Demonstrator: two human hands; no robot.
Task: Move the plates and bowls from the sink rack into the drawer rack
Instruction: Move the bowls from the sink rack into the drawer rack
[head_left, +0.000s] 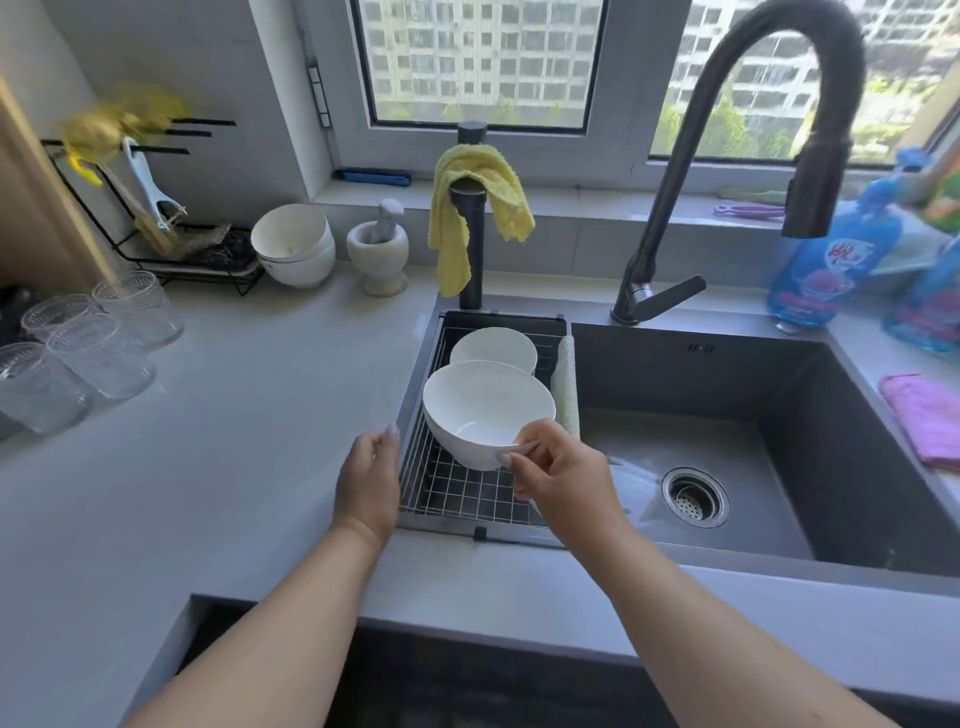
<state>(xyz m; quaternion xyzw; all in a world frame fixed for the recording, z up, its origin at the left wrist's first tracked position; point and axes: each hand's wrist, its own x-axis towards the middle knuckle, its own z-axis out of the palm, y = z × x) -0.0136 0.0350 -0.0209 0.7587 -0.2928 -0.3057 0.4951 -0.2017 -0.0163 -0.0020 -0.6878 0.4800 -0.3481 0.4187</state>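
Note:
A wire sink rack (457, 493) sits in the left part of the dark sink. My right hand (558, 470) pinches the near rim of a white bowl (485, 410) and holds it tilted just above the rack. Behind it a second white bowl (493, 348) rests in the rack. My left hand (370, 475) hovers at the rack's left edge, fingers relaxed and holding nothing, a short way from the held bowl. The drawer rack is out of sight; only a dark opening shows below the counter edge.
Several glasses (88, 343) stand on the left counter. Stacked white bowls (296, 244) and a mortar with pestle (378, 249) sit at the back. A yellow cloth (467, 208) hangs on a post, the black faucet (727, 156) arches over the sink (727, 415), and blue bottles (831, 260) stand on the right.

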